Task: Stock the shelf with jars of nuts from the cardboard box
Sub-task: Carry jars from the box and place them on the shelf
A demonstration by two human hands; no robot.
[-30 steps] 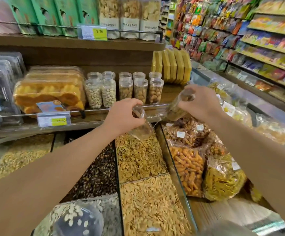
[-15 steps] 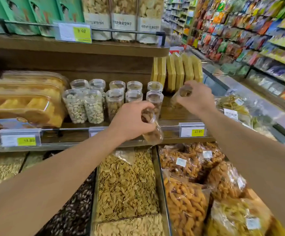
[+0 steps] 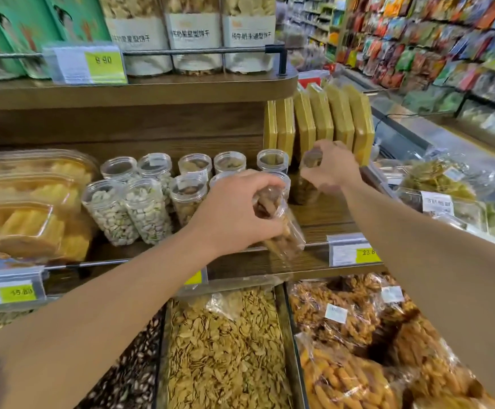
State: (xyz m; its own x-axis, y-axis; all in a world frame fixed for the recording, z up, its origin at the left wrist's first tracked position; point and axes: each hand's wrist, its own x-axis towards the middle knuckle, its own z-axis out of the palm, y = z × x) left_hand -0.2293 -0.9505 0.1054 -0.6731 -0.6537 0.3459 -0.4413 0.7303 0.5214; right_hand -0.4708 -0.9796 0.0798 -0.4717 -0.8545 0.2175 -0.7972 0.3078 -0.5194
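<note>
My left hand grips a clear jar of brown nuts by its lid end, tilted, above the front edge of the wooden shelf. My right hand holds a second clear jar of nuts by its top, standing upright on the shelf just right of the stocked jars. Several clear jars of nuts stand in rows on the shelf, pale nuts at left, brown nuts toward the right. The cardboard box is not in view.
Yellow flat packs stand on edge behind my right hand. Clear tubs of yellow snacks fill the shelf's left. Price tags line the shelf rail. Bins of seeds and bagged snacks lie below.
Both hands have moved forward and up from over the bins to the shelf. The right hand's jar now stands on the shelf; the left hand's jar nears the shelf edge.
</note>
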